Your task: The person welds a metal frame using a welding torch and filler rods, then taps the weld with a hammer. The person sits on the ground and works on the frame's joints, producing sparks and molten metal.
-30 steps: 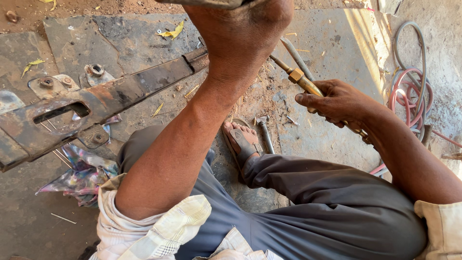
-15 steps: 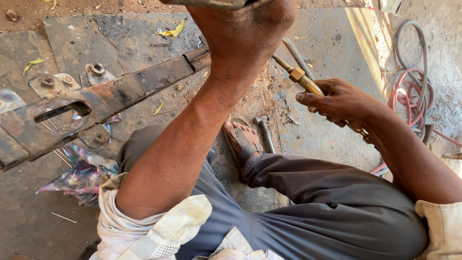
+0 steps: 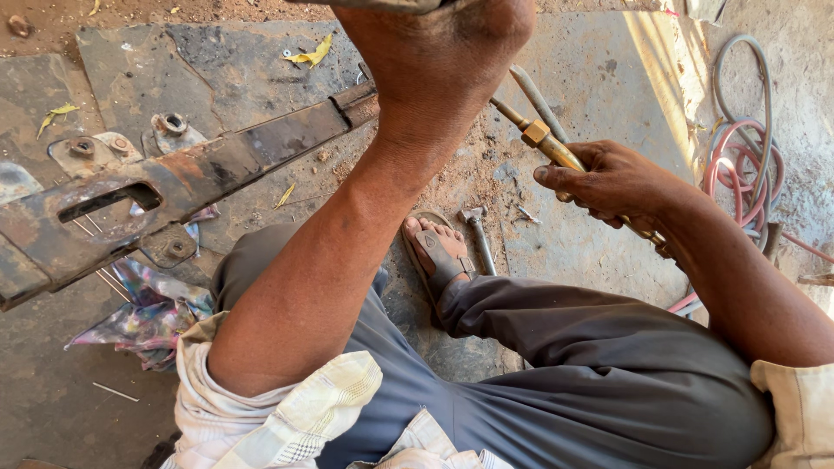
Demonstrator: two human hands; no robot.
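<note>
We see open concrete floor (image 3: 608, 78) toward the top edge; hoses (image 3: 738, 156) crowd the right edge. Right hand (image 3: 608, 182) grips a brass torch (image 3: 543, 139), tip up-left. Left hand (image 3: 434, 43), top edge, holds sth, can't tell what, beside the rusty steel bar (image 3: 174, 187).

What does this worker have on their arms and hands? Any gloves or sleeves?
No gloves: both the left hand and right hand are bare. The left sleeve, pale checked cloth, is rolled above the elbow. The right sleeve is plain beige, also pushed up.

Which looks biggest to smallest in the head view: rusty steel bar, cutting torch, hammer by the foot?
1. rusty steel bar
2. cutting torch in the right hand, partly hidden
3. hammer
</note>
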